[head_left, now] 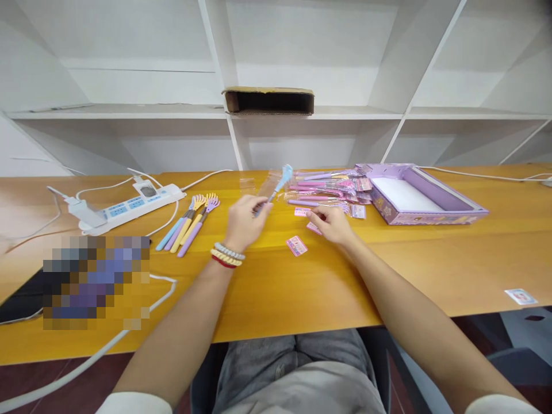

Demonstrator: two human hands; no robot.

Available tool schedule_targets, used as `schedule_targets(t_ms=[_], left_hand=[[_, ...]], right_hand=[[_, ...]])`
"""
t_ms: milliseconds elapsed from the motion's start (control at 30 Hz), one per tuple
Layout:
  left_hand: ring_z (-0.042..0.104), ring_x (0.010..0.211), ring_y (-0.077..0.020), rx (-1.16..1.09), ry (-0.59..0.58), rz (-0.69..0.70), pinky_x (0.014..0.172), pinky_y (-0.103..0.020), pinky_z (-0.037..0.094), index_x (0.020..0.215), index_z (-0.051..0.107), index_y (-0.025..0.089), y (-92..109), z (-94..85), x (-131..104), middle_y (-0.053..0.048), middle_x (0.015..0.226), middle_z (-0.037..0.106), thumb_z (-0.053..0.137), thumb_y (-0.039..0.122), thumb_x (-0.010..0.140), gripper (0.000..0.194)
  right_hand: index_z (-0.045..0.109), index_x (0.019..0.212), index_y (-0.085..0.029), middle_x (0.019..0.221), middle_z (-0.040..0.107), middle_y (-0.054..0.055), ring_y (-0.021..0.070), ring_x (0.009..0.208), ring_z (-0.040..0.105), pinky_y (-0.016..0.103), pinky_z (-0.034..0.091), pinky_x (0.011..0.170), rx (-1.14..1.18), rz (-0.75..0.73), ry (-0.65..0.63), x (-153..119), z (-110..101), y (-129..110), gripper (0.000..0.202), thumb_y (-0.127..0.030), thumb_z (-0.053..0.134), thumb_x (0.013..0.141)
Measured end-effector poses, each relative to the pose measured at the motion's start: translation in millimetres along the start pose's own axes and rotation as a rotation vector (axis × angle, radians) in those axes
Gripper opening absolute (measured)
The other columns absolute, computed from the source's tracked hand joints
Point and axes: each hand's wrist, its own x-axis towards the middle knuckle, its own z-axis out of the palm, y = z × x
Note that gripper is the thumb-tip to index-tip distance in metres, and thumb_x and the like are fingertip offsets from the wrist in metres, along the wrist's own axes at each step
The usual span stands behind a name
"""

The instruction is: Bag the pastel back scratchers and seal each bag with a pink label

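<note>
My left hand (pixel 248 221), with coiled bands on its wrist, is closed round a back scratcher whose light blue head (pixel 284 175) points up and away. Clear plastic shows beside the head; I cannot tell whether it wraps the scratcher. To the right, my right hand (pixel 333 223) pinches the edge of a small pink card (pixel 302 211) at the table surface. A second pink card (pixel 314 228) lies partly under that hand, and a third printed card (pixel 297 246) rests nearer me. Just beyond are several bagged back scratchers (pixel 323 187) in a pile.
Several unwrapped back scratchers (pixel 190 225) lie at left, near a white power strip (pixel 133 207) with cables. A purple display box (pixel 435 215) stands at right. One loose card (pixel 521 296) lies by the front edge. White shelving (pixel 319 141) holding a cardboard box (pixel 269 102) rises behind.
</note>
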Motion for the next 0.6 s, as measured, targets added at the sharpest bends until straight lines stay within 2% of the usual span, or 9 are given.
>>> schedule_targets(t_ms=[100,200,300,400,467,533,600], left_hand=[[0.058,0.072,-0.0114,-0.178,-0.101,0.103,0.069,-0.024,0.046,0.085,0.065,0.017,25,19.9,-16,-0.003,0.08,0.064,0.058,0.032,0.078,0.018],[0.058,0.068,-0.0104,-0.294,-0.178,0.08,0.066,-0.023,0.047,0.081,0.065,0.017,41,31.3,-28,-0.002,0.074,0.063,0.06,0.031,0.076,0.016],[0.06,0.068,-0.0112,-0.459,-0.224,-0.026,0.063,-0.023,0.049,0.085,0.064,0.016,44,35.2,-32,-0.003,0.08,0.064,0.063,0.035,0.073,0.022],[0.061,0.067,-0.0115,-0.633,-0.279,-0.143,0.061,-0.024,0.05,0.095,0.06,0.015,37,36.3,-30,-0.005,0.084,0.065,0.052,0.037,0.081,0.027],[0.061,0.071,-0.0124,-0.606,-0.293,-0.159,0.065,-0.025,0.049,0.098,0.059,0.015,29,36.2,-28,-0.005,0.085,0.065,0.046,0.035,0.084,0.028],[0.059,0.08,-0.0148,-0.448,-0.355,-0.079,0.073,-0.028,0.048,0.097,0.06,0.016,22,35.8,-27,-0.006,0.09,0.064,0.048,0.034,0.083,0.026],[0.056,0.09,-0.0177,-0.275,-0.475,0.033,0.082,-0.031,0.044,0.099,0.061,0.017,18,35.5,-27,-0.007,0.097,0.062,0.049,0.034,0.081,0.027]], right_hand=[[0.057,0.06,-0.014,0.052,0.047,-0.002,0.0075,0.049,0.038,0.022,0.028,0.049,0.151,-0.018,-0.136,-4,4,-15,0.042,-0.046,0.043,0.084],[0.051,0.053,-0.014,0.048,0.042,-0.003,0.0067,0.047,0.035,0.021,0.026,0.046,0.366,0.073,-0.18,-8,15,-24,0.049,-0.053,0.044,0.081],[0.047,0.051,-0.015,0.044,0.038,-0.004,0.0061,0.042,0.033,0.021,0.025,0.042,0.596,0.202,-0.135,-8,23,-25,0.051,-0.058,0.046,0.078],[0.05,0.057,-0.016,0.042,0.042,-0.003,0.0075,0.038,0.037,0.021,0.027,0.04,0.754,0.327,-0.007,-2,22,-19,0.05,-0.061,0.044,0.077],[0.046,0.055,-0.018,0.041,0.044,-0.002,0.0088,0.037,0.039,0.022,0.03,0.039,0.802,0.392,0.084,2,17,-13,0.051,-0.064,0.041,0.077],[0.041,0.052,-0.02,0.04,0.045,0.0,0.0093,0.037,0.039,0.022,0.032,0.039,0.801,0.432,0.137,6,12,-6,0.052,-0.065,0.039,0.077],[0.038,0.051,-0.02,0.039,0.044,0.0,0.0095,0.036,0.039,0.022,0.032,0.038,0.766,0.454,0.141,8,8,2,0.052,-0.066,0.04,0.075]])
